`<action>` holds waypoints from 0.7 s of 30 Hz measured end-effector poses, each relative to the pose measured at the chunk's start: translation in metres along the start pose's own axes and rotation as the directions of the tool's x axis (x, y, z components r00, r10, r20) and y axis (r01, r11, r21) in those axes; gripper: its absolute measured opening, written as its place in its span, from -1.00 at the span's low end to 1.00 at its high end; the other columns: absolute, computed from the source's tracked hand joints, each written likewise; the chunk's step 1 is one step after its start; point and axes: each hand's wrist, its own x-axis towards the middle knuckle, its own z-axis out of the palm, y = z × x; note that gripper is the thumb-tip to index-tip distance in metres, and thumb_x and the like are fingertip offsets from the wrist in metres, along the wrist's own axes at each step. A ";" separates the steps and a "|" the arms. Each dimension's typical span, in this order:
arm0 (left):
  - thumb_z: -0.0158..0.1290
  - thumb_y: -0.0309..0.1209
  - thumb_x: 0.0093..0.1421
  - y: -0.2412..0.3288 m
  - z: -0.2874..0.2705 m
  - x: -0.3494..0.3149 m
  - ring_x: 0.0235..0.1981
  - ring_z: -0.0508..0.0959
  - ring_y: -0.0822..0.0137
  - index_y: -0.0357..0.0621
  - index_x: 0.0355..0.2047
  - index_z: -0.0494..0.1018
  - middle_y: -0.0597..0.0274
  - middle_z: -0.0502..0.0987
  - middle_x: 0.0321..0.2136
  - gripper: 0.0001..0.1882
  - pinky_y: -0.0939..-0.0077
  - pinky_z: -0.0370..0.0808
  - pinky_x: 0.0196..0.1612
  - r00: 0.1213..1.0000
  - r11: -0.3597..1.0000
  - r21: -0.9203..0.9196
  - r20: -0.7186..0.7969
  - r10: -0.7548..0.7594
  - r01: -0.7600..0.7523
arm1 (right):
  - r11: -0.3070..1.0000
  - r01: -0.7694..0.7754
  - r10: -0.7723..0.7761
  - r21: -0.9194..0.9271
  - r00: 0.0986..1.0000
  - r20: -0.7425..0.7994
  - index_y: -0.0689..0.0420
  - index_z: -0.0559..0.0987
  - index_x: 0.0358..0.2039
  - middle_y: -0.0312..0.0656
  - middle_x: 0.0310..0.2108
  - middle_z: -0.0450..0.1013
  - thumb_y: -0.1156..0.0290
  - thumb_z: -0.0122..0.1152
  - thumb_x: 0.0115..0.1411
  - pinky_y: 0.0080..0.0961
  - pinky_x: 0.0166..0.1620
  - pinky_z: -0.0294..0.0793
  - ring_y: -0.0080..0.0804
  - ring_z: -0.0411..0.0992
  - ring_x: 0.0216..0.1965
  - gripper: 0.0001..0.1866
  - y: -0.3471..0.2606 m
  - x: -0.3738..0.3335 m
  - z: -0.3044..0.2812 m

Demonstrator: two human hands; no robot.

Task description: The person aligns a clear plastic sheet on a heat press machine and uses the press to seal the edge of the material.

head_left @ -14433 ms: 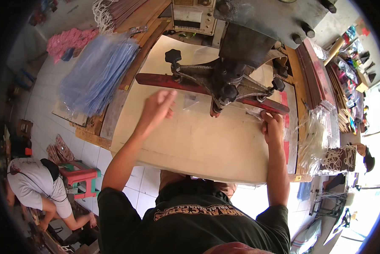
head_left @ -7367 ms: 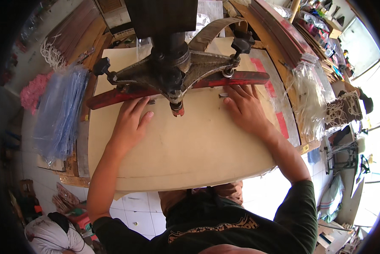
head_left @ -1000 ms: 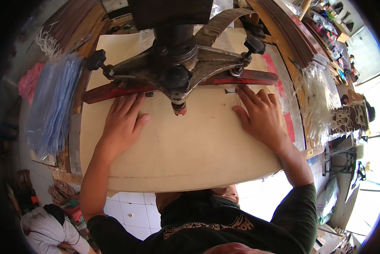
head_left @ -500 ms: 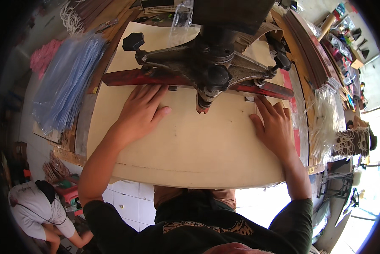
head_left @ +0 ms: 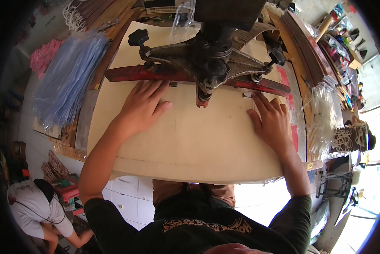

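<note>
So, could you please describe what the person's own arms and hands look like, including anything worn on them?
Both forearms are bare. The left hand and right hand wear no gloves, and no rings, watch or bracelet can be seen. The short sleeves belong to a dark, nearly black T-shirt with a pale printed design across the chest.

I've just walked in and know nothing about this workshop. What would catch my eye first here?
A heavy dark iron press head with black knobs looms over the middle of the pale beige board table, sitting on a long red metal bar. Both bare hands lie flat just below that bar, the left hand and right hand on either side. A stack of blue clear-wrapped bundles lies off to the left.
</note>
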 end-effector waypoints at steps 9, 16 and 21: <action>-0.07 -0.06 0.41 -0.001 0.000 0.000 0.29 0.34 -0.05 -0.34 0.31 0.26 -0.14 0.37 0.25 -0.34 -0.02 0.14 0.41 1.000 1.000 0.012 0.009 -0.003 0.002 | 0.998 0.056 -0.058 -0.028 0.995 -0.080 0.17 0.54 0.10 -0.17 0.15 0.51 0.20 0.21 0.27 -0.18 -0.12 0.41 -0.13 0.46 -0.19 -0.54 0.003 0.000 0.007; -0.07 -0.06 0.41 0.001 0.000 0.000 0.30 0.33 -0.05 -0.36 0.31 0.26 -0.15 0.37 0.25 -0.34 0.00 0.13 0.42 1.000 1.000 0.019 0.003 0.005 -0.005 | 0.997 0.057 -0.061 -0.048 0.996 -0.072 0.18 0.56 0.10 -0.16 0.16 0.50 0.20 0.21 0.27 -0.20 -0.12 0.41 -0.16 0.46 -0.19 -0.54 0.003 -0.001 0.006; -0.11 -0.06 0.43 0.001 0.000 0.000 0.33 0.26 -0.20 -0.34 0.34 0.23 -0.22 0.32 0.29 -0.33 0.00 0.09 0.43 0.999 1.000 -0.022 0.032 -0.014 0.015 | 0.997 0.063 -0.066 -0.051 0.996 -0.067 0.19 0.55 0.11 -0.15 0.17 0.50 0.20 0.20 0.28 -0.20 -0.13 0.40 -0.16 0.46 -0.19 -0.54 0.003 -0.001 0.007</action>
